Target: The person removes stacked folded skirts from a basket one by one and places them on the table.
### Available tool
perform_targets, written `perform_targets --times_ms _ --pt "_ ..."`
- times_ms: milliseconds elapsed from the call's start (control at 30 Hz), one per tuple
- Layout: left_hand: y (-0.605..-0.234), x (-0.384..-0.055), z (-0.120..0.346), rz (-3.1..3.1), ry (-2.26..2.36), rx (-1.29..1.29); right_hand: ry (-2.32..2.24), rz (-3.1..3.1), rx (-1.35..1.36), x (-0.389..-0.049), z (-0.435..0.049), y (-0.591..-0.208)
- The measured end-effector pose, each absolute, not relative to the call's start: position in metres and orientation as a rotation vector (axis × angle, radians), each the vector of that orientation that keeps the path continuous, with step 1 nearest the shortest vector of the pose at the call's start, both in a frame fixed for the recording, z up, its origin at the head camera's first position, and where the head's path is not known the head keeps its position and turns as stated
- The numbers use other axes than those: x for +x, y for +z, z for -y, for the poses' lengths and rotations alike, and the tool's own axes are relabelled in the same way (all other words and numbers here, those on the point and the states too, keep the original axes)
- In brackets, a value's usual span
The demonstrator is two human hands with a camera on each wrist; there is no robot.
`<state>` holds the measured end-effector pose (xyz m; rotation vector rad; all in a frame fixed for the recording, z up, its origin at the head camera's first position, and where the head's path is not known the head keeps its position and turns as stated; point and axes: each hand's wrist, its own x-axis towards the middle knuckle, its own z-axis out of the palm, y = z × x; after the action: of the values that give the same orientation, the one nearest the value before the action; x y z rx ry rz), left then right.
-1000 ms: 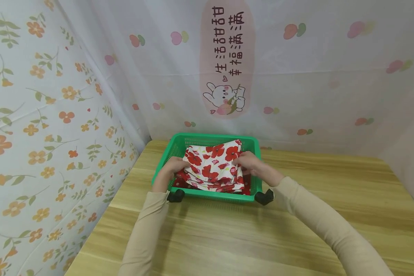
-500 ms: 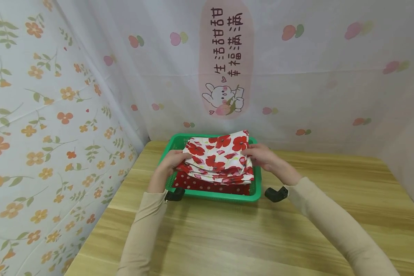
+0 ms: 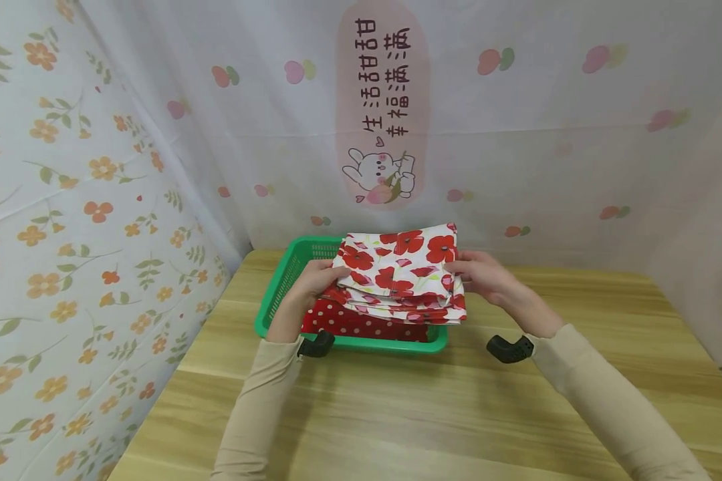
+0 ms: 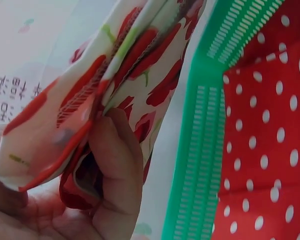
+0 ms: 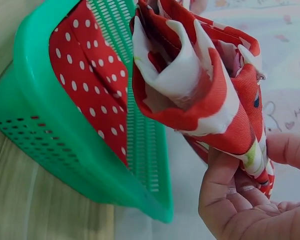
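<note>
A folded white cloth with red poppies (image 3: 397,267) is held up between both hands, above the right part of the green basket (image 3: 271,287). My left hand (image 3: 314,279) grips its left edge; in the left wrist view the fingers (image 4: 115,150) curl under the fabric layers. At the opposite edge my right hand (image 3: 487,275) pinches the cloth, thumb on top and fingers (image 5: 222,190) beneath, as the right wrist view shows. Inside the basket lies a red cloth with white dots (image 3: 361,322), partly hidden by the poppy cloth.
The basket stands on a wood-grain table (image 3: 397,407), near its back edge. Behind hangs a pale curtain (image 3: 517,153) with a rabbit print, and a floral curtain (image 3: 66,234) runs along the left side. Black wrist mounts (image 3: 508,349) stick out below both hands.
The poppy cloth has risen out of the basket and shifted right, gripped by both hands throughout. More of the dotted red cloth beneath now shows. The head view has turned slightly.
</note>
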<state>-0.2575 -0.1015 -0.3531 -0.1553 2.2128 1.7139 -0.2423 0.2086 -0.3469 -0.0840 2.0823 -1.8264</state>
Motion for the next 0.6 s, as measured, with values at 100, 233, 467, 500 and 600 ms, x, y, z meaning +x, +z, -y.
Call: perform_targets --times_ms 100,233,467,500,600 --pt "-0.352 -0.257 0.092 -2.207 1.732 -0.118 -1.848 -2.08 -0.104 -0.237 -0.219 -0.345" --pt "-0.352 -0.255 0.075 -2.227 1.734 -0.07 -1.878 -2.083 -0.098 -0.229 -0.236 -0.346" --pt "-0.355 -0.252 0.05 -2.21 1.74 -0.02 -1.865 -2.134 -0.056 -0.216 -0.263 -0.35" --pt "-0.356 -0.252 0.047 -2.209 1.74 -0.011 -1.865 -2.139 -0.049 -0.215 -0.267 -0.35" --pt "-0.358 -0.252 0.037 -2.224 1.734 0.003 -1.868 -2.15 -0.04 -0.211 -0.277 -0.352"
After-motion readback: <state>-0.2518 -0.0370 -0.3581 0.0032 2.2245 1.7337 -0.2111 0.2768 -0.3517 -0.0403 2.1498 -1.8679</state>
